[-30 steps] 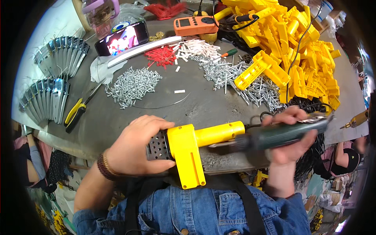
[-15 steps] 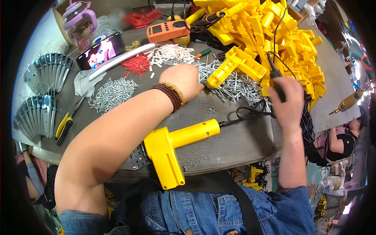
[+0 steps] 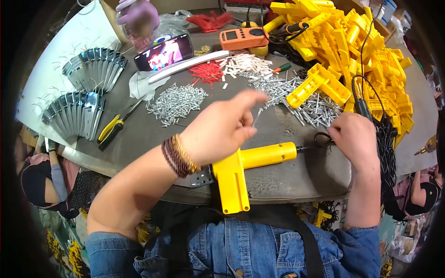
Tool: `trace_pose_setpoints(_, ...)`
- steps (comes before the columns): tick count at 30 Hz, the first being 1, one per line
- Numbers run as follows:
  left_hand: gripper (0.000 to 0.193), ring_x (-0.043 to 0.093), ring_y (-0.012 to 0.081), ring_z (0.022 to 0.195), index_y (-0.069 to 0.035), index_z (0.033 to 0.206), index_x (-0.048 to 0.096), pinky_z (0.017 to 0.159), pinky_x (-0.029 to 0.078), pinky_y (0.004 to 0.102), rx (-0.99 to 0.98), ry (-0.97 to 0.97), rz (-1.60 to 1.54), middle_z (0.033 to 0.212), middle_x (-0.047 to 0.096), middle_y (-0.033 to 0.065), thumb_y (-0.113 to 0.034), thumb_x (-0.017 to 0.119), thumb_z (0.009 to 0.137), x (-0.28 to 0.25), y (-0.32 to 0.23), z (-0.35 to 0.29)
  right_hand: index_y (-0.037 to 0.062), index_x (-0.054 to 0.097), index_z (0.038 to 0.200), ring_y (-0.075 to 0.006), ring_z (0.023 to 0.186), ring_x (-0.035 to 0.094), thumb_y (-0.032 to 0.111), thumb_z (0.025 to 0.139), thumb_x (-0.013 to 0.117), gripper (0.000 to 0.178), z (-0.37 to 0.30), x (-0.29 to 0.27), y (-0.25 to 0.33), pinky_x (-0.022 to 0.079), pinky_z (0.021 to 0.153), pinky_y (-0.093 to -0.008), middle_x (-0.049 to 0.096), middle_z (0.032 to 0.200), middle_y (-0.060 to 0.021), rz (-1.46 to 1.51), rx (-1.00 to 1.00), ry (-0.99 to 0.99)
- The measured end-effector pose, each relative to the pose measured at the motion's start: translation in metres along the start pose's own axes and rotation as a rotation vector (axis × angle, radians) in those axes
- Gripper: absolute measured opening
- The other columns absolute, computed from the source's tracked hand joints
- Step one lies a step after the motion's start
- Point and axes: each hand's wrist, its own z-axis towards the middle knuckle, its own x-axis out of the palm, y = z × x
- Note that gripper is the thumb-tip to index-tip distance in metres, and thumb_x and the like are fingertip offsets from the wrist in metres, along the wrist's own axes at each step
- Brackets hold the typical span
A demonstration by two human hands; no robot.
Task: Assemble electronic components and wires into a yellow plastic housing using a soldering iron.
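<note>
Fingers (image 3: 248, 121) of my left hand (image 3: 212, 129) first: thumb and bent finger almost meeting, and between them what looks like a slim, silvery metal screw (image 3: 257, 116), tilted, its upper end leaning right, while the index stretches out past it toward the loose heap of long silvery screws (image 3: 316, 106). Across to my right hand (image 3: 356, 139): fingers curled down beside a thin black cord (image 3: 320, 138), the palm hidden, so from my seat I can't tell how tightly they're closed or whether they have hold of anything. Now the key piece, the bright yellow plastic T-shaped housing (image 3: 232, 185), lying on the dark grey worktop (image 3: 287, 185) at its near edge, a perforated metal plate (image 3: 201, 178) poking out on its left. I've got it below the left fingers, on the body side, with the wrist partly over its left end. Its round handle runs off to the right, long axis nearly crosswise, rising slightly at the cord end; the broad block points back toward the denim jacket (image 3: 241, 245). Left hand is clearly nearer the block; right hand sits beyond the handle's tip, well apart from it.
</note>
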Motion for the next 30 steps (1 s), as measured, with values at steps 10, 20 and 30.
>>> trace_pose_setpoints(10, 0.031, 0.062, 0.0263, 0.075, -0.008, 0.120, 0.062, 0.070, 0.050, 0.0359, 0.316, -0.072, 0.173, 0.082, 0.063, 0.0105, -0.009, 0.061, 0.089, 0.018, 0.024, -0.011, 0.0026, 0.064, 0.087, -0.0225, 0.071, 0.070, 0.004, 0.077, 0.073, 0.014, -0.055, -0.002, 0.063, 0.055, 0.064, -0.0316, 0.068, 0.081, -0.0120, 0.880, -0.139, 0.319)
trace_pose_setpoints(20, 0.027, 0.062, 0.0334, 0.088, -0.014, 0.117, 0.064, 0.077, 0.051, 0.0419, 0.376, -0.051, 0.225, 0.093, 0.063, 0.0114, -0.011, 0.062, 0.090, 0.023, 0.030, -0.009, 0.0022, 0.070, 0.084, -0.0167, 0.081, 0.065, 0.002, 0.076, 0.078, 0.011, -0.057, 0.019, 0.086, 0.051, 0.075, -0.0289, 0.068, 0.084, -0.0054, 1.421, -0.121, 0.383)
trace_pose_setpoints(30, 0.015, 0.062, 0.0337, 0.084, -0.009, 0.090, 0.061, 0.074, 0.051, 0.0447, 0.319, 0.004, 0.324, 0.087, 0.061, 0.0106, -0.023, 0.065, 0.088, -0.002, 0.038, -0.013, 0.0052, 0.068, 0.093, -0.0348, 0.078, 0.063, 0.009, 0.079, 0.072, 0.015, -0.049, -0.003, 0.093, 0.052, 0.072, -0.0413, 0.064, 0.080, -0.0100, 0.596, -0.217, 0.263)
